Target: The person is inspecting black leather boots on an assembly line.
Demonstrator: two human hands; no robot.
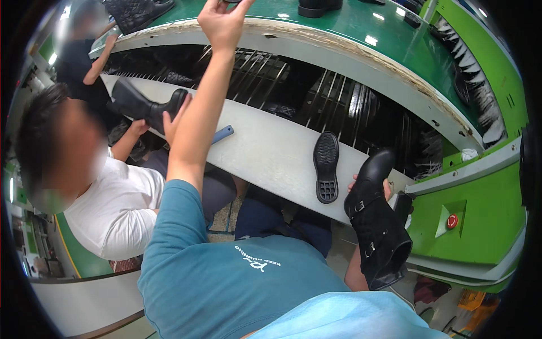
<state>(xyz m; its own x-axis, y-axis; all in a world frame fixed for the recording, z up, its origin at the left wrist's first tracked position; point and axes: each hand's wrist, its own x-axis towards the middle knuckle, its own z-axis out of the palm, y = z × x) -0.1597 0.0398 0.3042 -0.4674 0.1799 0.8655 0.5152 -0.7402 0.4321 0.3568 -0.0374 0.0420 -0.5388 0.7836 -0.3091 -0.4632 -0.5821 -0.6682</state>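
My left hand point(223, 22) is raised to the near edge of the green conveyor belt point(350, 28), its fingertips at a small dark thing cut off by the top of the picture. Whether it grips that thing is unclear. My right hand point(387, 189) holds a black ankle boot with buckled straps point(375, 226) at the lower right, next to the white shelf point(271, 152); only its fingertips show behind the boot. A black rubber sole point(327, 166) lies tread up on the shelf just left of the boot.
A seated co-worker in a white shirt at the left holds a tall black boot point(141, 104) on the shelf with one hand point(172, 121). A blue-handled tool point(222, 134) lies nearby. More black boots point(138, 11) stand on the belt. A green housing with a red button point(452, 221) stands at the right.
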